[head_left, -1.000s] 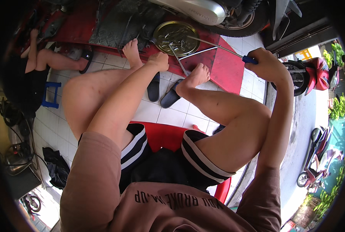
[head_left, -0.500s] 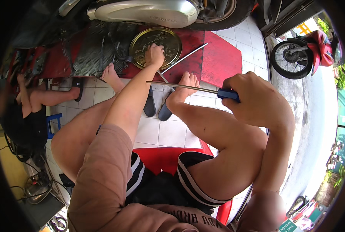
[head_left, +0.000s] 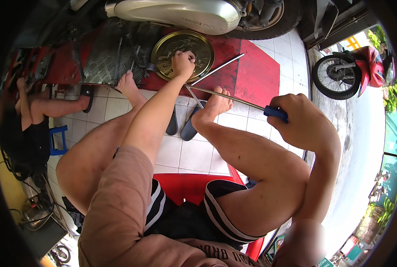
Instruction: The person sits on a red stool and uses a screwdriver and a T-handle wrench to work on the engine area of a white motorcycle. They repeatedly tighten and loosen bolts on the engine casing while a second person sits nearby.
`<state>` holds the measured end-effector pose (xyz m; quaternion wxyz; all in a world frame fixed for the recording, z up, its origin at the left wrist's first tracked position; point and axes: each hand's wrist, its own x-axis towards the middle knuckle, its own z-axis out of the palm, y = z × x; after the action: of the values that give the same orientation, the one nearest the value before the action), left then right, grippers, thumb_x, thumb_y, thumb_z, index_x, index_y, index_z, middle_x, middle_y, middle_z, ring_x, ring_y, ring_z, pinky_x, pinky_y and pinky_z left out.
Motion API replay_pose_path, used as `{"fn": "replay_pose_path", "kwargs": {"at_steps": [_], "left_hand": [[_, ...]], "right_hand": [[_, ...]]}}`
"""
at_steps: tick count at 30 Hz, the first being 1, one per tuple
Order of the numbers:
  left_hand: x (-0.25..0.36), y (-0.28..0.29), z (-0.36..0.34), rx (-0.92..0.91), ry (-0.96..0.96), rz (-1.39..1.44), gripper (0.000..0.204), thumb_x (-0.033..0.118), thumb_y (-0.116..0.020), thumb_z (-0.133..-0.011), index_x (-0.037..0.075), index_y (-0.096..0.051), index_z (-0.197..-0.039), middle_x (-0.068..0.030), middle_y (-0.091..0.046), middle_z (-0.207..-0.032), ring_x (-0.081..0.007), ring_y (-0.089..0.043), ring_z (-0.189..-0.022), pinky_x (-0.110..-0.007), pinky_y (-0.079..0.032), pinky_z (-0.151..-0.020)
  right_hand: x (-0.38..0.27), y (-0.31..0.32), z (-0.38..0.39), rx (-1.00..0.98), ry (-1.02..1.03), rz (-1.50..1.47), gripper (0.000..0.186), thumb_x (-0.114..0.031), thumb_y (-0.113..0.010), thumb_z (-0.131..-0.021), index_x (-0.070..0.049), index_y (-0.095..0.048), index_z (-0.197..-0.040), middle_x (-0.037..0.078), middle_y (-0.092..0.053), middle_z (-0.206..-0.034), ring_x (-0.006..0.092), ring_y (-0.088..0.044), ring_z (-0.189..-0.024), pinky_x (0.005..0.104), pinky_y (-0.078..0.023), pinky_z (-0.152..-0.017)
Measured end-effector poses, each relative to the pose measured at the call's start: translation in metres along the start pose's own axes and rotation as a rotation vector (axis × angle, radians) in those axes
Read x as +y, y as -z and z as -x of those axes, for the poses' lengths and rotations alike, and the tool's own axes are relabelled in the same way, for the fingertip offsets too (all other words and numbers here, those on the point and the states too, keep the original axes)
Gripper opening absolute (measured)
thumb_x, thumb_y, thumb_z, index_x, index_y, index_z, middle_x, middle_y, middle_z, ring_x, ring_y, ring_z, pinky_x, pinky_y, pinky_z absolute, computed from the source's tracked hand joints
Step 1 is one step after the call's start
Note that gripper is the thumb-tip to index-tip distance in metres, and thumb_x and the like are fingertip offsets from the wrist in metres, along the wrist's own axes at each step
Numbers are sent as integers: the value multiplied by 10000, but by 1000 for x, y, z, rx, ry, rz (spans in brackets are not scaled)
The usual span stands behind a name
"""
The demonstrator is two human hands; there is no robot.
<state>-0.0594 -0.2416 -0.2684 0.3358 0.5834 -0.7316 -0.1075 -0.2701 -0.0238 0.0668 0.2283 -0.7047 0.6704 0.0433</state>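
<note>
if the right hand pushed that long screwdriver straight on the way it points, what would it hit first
Probably the left hand, which reaches into the round brass tray. From the right hand the screwdriver shaft runs toward that wrist; depth is unclear, so it may pass over.

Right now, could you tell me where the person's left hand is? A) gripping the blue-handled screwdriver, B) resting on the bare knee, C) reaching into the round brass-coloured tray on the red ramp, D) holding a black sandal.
C: the left hand is down in the round brass-coloured tray on the red ramp, while the right hand grips the blue-handled screwdriver.
</note>
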Motion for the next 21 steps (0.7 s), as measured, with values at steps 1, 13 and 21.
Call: {"fn": "replay_pose_path", "kwargs": {"at_steps": [1,13,21], "left_hand": [[3,1,-3,85,160,170,81,75,-714,-708,99,-690,-782,-48,-662,-689,-210,-612,-710,-345,-491,-662],[19,37,22,-370,61,27,92,116,-679,-722,122,-713,-808,-93,-670,-795,-291,-639,-786,-387,-512,-723],[-14,29,25,-195,-10,8,138,55,-667,-711,99,-699,-838,-109,-609,-832,-301,-612,-802,-396,-495,-718]], "right_hand": [[1,0,-1,17,-30,0,170,-155,-635,-766,-5,-668,-838,182,-634,-729,348,-620,-706,396,-497,-673],[9,2,-20,7,-135,22,324,-230,-639,-802,6,-656,-1022,203,-661,-917,326,-652,-836,379,-512,-747],[19,-4,-35,28,-144,0,344,-237,-619,-810,25,-644,-1031,219,-664,-867,314,-661,-719,379,-514,-673]]}}
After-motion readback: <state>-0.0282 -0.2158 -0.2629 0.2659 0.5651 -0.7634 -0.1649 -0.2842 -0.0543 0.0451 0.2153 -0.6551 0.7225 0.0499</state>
